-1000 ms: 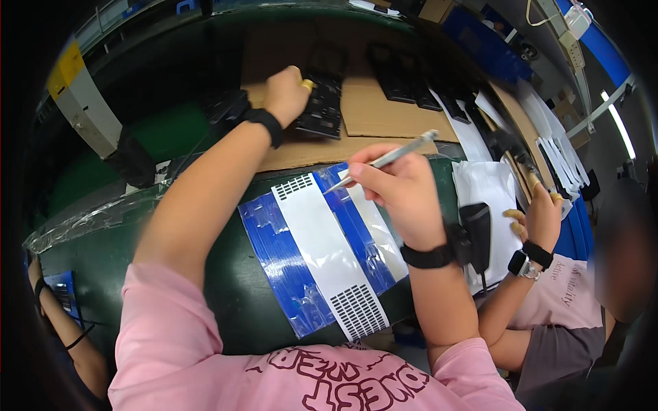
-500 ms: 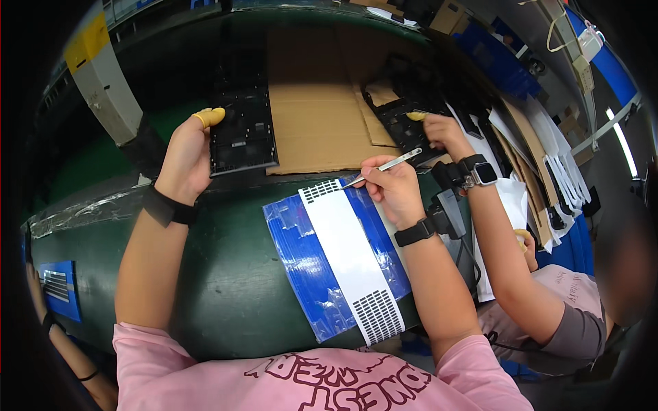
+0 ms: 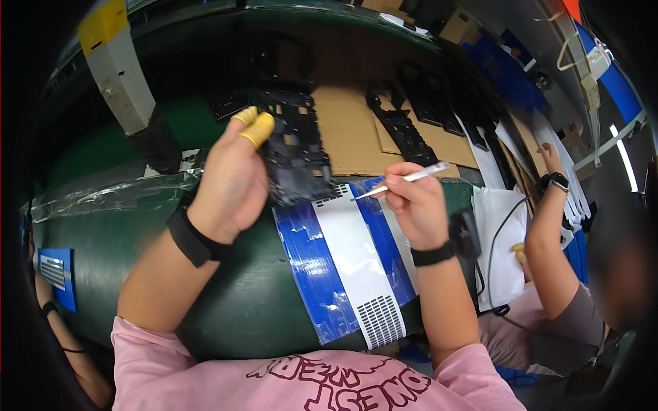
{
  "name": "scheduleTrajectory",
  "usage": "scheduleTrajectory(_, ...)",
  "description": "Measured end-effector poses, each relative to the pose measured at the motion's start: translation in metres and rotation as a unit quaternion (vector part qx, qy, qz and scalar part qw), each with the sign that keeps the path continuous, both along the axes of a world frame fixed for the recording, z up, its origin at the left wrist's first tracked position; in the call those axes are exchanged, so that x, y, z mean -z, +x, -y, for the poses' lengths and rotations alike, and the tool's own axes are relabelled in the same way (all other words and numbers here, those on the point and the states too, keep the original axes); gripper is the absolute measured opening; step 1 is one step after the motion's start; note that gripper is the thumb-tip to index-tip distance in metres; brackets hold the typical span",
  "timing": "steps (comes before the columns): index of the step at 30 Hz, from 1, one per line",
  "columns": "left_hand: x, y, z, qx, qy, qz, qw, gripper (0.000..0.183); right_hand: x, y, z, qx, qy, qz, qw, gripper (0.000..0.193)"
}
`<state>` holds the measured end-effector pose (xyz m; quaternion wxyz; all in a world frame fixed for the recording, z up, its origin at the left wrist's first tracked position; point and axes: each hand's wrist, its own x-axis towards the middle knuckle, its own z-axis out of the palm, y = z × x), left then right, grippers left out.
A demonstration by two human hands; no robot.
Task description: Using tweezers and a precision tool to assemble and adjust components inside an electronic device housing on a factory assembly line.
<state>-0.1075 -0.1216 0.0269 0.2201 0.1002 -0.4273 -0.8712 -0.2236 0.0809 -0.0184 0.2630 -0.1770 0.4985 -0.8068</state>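
My left hand (image 3: 236,171), with yellow finger cots on thumb and forefinger, grips the left edge of a black plastic housing panel (image 3: 296,147) full of small cutouts. The panel's near end hangs over the top of a white label sheet (image 3: 356,253). Small black stickers sit in rows at both ends of this sheet, which lies over a blue board (image 3: 301,260). In my right hand (image 3: 419,209) are metal tweezers (image 3: 426,172), their tips over the sheet's upper right corner. Whether the tips hold a sticker is too small to tell.
Cardboard (image 3: 349,137) covers part of the green table (image 3: 240,294), with another black plastic part (image 3: 404,133) on it. At right a co-worker's hand (image 3: 550,159) is near stacked white sheets. A post (image 3: 123,89) stands at left; a black cable (image 3: 497,240) hangs at right.
My left hand has brought the black panel right and nearer, over the label sheet's top. My right hand still holds the tweezers near the sheet. The co-worker's hand has left the black part at right.
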Motion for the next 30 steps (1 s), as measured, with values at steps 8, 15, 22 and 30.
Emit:
scheduleTrajectory(8,-0.024,0.033,-0.047,0.083,0.056,-0.024,0.995,0.023,-0.066,0.078,-0.002,0.051,-0.036,-0.210,0.976,0.017)
scheduleTrajectory(15,-0.028,0.043,-0.058,0.082,0.060,-0.062,0.993,0.027,-0.066,0.090,-0.002,0.047,-0.055,-0.177,0.982,0.019)
scheduleTrajectory(22,-0.027,0.045,-0.056,0.090,0.042,-0.064,0.993,0.034,-0.069,0.092,0.000,0.039,-0.066,-0.189,0.979,0.017)
scheduleTrajectory(30,-0.028,0.046,-0.057,0.081,0.031,-0.065,0.994,0.034,-0.068,0.091,0.001,0.041,-0.037,-0.188,0.981,0.015)
